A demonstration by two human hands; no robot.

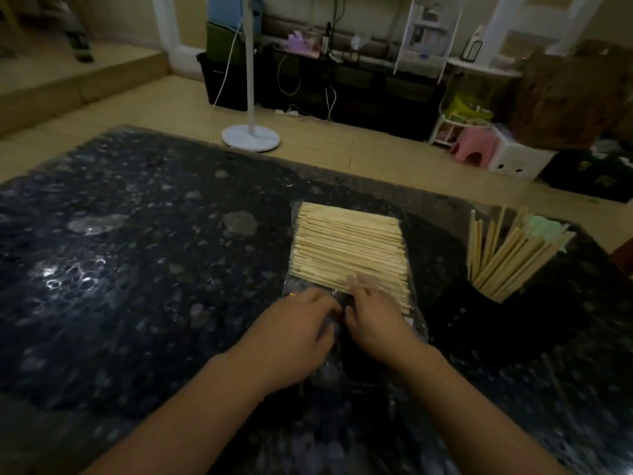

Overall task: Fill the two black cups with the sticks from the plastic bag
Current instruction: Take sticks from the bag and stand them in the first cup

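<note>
- Your left hand [294, 332] and right hand [375, 318] sat close together at the near end of the plastic bag [416, 308], with only a narrow gap between them.
- Your left fingers were curled down onto the clear film at the bag's near edge and seemed to pinch it; the blur kept the grip from being plain.
- Your right hand's fingers [356, 281] reached forward under the film, with their tips at the nearest sticks.
- The sticks [349, 245] lay flat in a tidy block inside the bag, side by side, running left to right on the dark speckled table [137, 234].
- To the right of the bag stood one black cup [534, 313], already holding a leaning fan of sticks.
- You could not pick out a second cup against the dark table.
- Beyond the table, a white fan stand [251, 135] stood on the tiled floor, and a pink stool [474, 145] sat further right.
</note>
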